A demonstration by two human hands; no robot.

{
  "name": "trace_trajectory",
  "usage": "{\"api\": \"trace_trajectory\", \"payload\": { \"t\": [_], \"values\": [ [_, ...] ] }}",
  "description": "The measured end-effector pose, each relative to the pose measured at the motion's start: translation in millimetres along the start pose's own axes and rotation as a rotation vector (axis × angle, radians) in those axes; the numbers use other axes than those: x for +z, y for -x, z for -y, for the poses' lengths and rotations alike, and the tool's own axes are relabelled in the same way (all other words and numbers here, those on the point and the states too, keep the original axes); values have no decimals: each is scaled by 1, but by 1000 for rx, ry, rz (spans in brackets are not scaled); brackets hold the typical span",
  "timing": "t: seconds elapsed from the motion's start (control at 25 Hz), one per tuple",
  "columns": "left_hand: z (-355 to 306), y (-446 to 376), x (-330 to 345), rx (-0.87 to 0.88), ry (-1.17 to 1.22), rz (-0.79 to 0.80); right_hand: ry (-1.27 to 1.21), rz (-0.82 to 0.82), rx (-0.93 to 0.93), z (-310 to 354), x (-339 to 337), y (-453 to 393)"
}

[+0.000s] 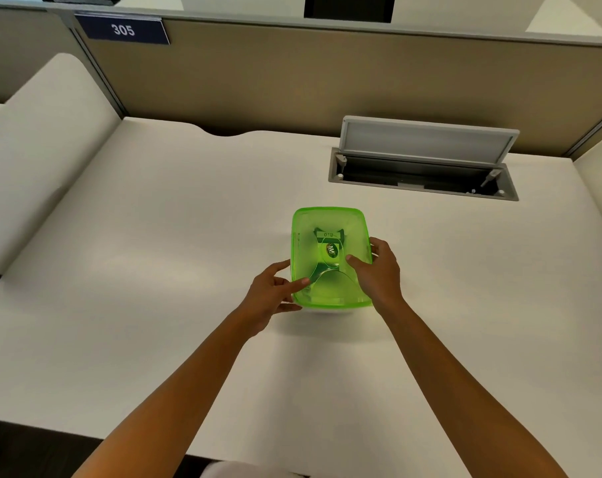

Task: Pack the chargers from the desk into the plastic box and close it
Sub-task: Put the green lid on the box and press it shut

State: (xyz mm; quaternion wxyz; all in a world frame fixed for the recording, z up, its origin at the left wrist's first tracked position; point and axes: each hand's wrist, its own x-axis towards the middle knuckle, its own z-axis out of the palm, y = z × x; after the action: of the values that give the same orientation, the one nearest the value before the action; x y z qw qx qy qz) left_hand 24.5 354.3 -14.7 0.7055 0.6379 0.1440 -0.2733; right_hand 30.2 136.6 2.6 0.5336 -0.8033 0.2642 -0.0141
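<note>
A plastic box (322,310) with a translucent green lid (327,229) stands in the middle of the white desk (154,270). The lid lies on top of the box and covers it. My left hand (272,294) grips the lid's near left corner, thumb on top and fingers along the side. My right hand (378,274) holds the lid's right edge, thumb pressed on top. Dark shapes show faintly through the lid, too unclear to name. No charger lies loose on the desk.
An open cable hatch (423,177) with its grey flap (427,141) raised sits at the back right of the desk. A beige partition (327,77) with a "305" sign (123,29) runs behind. A curved white divider (40,150) stands at the left.
</note>
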Motion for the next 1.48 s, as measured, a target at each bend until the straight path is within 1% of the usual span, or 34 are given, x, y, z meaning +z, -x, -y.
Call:
{"api": "trace_trajectory", "payload": {
  "t": [0.16, 0.24, 0.44, 0.6, 0.76, 0.84, 1.0, 1.08, 1.12, 1.28, 1.36, 1.48],
  "values": [
    [4, 3, 0, -44, 106, -43, 53, 42, -57, -2, -2, 9],
    [6, 3, 0, -49, 120, -45, 59, 58, -71, -4, -5, 11],
    [6, 3, 0, -60, 111, -32, -74, 98, -28, -18, -14, 19],
    [7, 4, 6, -88, 106, -34, -144, 28, 65, -37, -21, 29],
    [10, 8, 20, -117, 144, -89, -331, 1, 203, -57, -23, 39],
    [16, 12, 33, -147, 153, -101, -399, -23, 217, -61, -24, 43],
    [28, 19, 50, -235, 116, -38, -440, -91, 192, -61, -35, 36],
    [23, 16, 47, -247, 30, -47, -422, -54, 186, -60, -42, 28],
    [18, 11, 44, -225, -1, -82, -412, -23, 184, -59, -44, 23],
    [-17, -20, 27, -79, -30, -249, -388, 86, 180, -52, -55, 3],
    [-33, -35, 21, -44, -60, -268, -368, 125, 167, -49, -59, -6],
    [-45, -52, 18, -43, -147, -242, -331, 174, 161, -46, -64, -17]
  ]
}}
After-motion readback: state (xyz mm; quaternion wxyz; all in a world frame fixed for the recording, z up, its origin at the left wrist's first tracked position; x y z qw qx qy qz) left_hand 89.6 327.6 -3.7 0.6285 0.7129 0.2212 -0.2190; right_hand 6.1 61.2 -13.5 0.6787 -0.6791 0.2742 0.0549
